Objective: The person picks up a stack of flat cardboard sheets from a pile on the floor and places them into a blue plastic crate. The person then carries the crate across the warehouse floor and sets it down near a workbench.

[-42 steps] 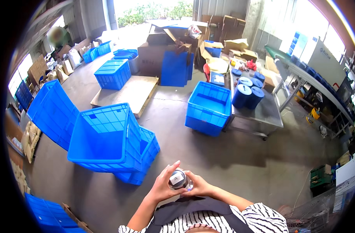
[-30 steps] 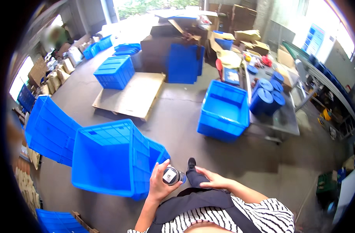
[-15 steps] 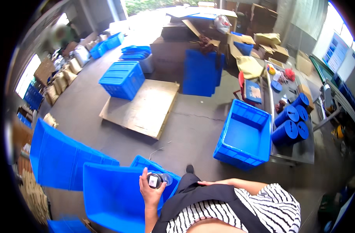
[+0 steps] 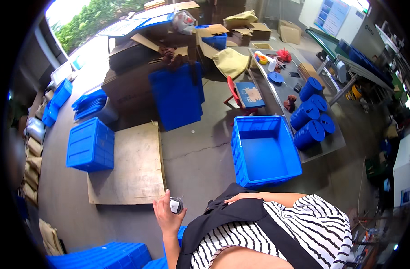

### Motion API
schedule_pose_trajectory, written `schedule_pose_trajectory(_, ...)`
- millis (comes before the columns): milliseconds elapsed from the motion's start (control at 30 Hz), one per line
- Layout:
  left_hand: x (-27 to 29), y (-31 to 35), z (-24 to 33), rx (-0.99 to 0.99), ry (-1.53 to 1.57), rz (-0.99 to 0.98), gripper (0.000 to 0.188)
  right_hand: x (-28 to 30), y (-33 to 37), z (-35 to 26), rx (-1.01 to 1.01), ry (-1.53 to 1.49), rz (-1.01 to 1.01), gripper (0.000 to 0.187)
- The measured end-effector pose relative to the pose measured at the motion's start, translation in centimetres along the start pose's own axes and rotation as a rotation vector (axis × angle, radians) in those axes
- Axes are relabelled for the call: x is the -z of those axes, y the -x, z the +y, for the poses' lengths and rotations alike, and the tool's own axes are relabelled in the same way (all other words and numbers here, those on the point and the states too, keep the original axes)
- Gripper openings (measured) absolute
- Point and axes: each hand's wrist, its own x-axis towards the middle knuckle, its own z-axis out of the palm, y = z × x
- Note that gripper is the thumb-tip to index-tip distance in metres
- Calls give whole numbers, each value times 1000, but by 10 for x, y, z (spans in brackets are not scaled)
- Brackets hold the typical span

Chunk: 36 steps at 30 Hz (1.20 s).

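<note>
In my left hand (image 4: 168, 216) is a small clear jar with a dark lid (image 4: 175, 206) and a white label on top. My fingers are wrapped around its side, and it is held out in front of me above the floor. My right hand (image 4: 241, 196) lies flat against the dark apron (image 4: 241, 216) at my waist, holding nothing that I can see. Ahead of me, to the right of the jar, stands an open blue crate (image 4: 267, 158) with nothing visible inside.
A metal table (image 4: 283, 92) on the right carries stacks of blue discs (image 4: 309, 134). By it stands a red chair (image 4: 232, 92). A lidded blue bin (image 4: 90, 144) sits on a wooden pallet (image 4: 133, 166). Blue crates (image 4: 106, 256) lie at lower left; cardboard boxes (image 4: 128, 80) stand behind.
My view has swung to the right, so the lower-left blue crates have mostly slipped out of sight. The jar stays in my left hand, and my right hand remains at my waist.
</note>
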Motion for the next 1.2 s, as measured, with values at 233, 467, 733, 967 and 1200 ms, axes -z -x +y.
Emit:
schedule_pose_trajectory(233,-55,-165,2,-129,45,-55,95,92,-30,-12,299,109,351,53)
schedule_pose_trajectory(467,-74,-309,20,-162,80,-74,97,263,-54,-110,231,271,883,59)
schedule_pose_trajectory(733,-121,-474,38,-241,67,-84,97,414,-62,-178,254,361,884,45)
schedule_pose_trajectory(967,-175,-635,37,-292,99,-220,96,549,-85,-123,-13,78,786,51)
schedule_pose_trajectory(1200,-216,-790,48,-468,114,-278,93,615,-14,-32,-643,-120,1447,43)
